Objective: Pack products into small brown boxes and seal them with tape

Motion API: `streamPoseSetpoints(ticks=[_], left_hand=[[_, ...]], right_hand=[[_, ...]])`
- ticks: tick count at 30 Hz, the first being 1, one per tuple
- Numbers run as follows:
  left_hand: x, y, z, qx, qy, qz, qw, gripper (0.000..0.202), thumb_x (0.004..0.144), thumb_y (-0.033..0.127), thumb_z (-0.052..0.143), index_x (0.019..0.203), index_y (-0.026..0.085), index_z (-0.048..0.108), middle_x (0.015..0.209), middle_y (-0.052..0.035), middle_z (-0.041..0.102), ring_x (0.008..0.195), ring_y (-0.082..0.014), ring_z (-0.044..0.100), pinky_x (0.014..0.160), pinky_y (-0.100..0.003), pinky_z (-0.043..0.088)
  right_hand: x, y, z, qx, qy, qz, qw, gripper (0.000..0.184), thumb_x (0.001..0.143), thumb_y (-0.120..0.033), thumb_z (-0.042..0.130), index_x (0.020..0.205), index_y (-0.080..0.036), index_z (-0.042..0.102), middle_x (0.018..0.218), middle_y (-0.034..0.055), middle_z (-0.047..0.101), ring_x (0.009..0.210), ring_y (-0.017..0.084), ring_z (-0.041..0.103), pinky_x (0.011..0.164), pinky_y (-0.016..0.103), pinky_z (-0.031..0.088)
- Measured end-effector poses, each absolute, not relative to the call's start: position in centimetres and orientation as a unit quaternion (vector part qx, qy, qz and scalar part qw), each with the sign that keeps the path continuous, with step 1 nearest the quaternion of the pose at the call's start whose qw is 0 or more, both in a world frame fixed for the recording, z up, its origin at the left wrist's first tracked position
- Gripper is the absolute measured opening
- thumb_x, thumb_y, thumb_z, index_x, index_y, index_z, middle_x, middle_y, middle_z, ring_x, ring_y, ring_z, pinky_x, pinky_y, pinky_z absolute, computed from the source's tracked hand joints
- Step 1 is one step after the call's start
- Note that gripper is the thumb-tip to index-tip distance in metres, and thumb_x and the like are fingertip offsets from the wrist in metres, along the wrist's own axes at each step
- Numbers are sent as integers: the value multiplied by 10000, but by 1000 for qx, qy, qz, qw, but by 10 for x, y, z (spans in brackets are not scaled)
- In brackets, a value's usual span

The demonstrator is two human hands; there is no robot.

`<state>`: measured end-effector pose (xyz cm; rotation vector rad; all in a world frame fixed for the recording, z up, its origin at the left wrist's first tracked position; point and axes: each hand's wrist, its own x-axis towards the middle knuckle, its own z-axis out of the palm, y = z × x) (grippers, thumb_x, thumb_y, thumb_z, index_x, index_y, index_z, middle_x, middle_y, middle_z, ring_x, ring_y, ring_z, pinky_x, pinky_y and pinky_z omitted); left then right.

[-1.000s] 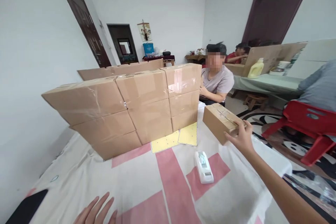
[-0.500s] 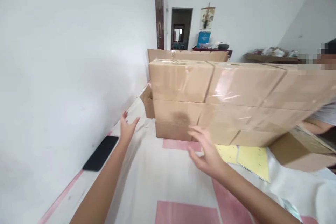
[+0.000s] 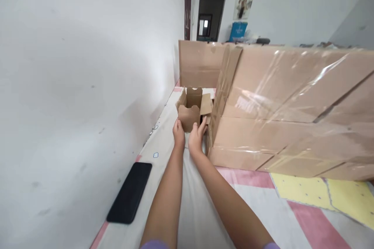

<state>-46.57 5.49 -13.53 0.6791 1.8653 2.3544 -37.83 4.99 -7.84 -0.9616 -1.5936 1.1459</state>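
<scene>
A small cardboard box (image 3: 189,118), its top flaps raised, stands on the cloth-covered surface between the wall and the big stack of boxes. My left hand (image 3: 179,134) is against its near left side, the thumb up along the cardboard. On the near right corner, my right hand (image 3: 197,136) grips it with thumb and fingers. Some fingers of both hands are hidden by the box and the palms. Close on the right rises the taped stack of cardboard boxes (image 3: 263,132), wrapped in shiny clear tape.
A black phone (image 3: 130,192) lies along the wall (image 3: 87,85) at left. Behind the small box stands a wide cardboard panel (image 3: 200,62). Yellow cloth pieces (image 3: 304,190) lie before the stack. Farther back are a doorway (image 3: 210,11) and a blue bag (image 3: 238,30).
Both hands, apart and empty before, have come together forward on the small cardboard box. The view has shifted closer to the stack, and the other person at the right is out of sight.
</scene>
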Motion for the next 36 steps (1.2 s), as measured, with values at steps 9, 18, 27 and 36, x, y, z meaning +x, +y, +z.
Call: streamPoseSetpoints(ticks=[9,18,27,36], left_hand=[[-487,54,-142,120,667,733,-56,477,1016,473,297,1172,158,620,1235,-171,671,1156,-257,612,1025,-383,456],[-491,51,-143,76,690,714,-93,389,1013,447,268,1016,208,575,1089,-136,668,1067,-256,613,961,-387,463],[-498,48,-143,110,680,719,-93,521,971,567,417,1346,220,517,1374,-136,601,1272,-242,557,1065,-349,418],[-506,40,-143,127,674,723,-82,645,945,679,349,938,142,706,920,-121,729,922,-251,660,829,-343,508]], right_hand=[[-392,51,-122,-400,-697,357,475,243,858,-172,376,1092,-190,442,1134,145,556,1103,255,526,1021,413,426],[-413,70,-85,-478,-753,328,311,595,717,-60,583,1302,-89,478,1421,277,465,1338,417,412,1087,567,332],[-407,79,-91,-484,-760,360,240,860,671,-214,744,1471,-227,429,1552,186,401,1438,425,337,1103,586,353],[-385,70,-124,-435,-780,309,327,697,770,-219,630,1437,-117,458,1501,191,486,1379,372,413,1150,519,346]])
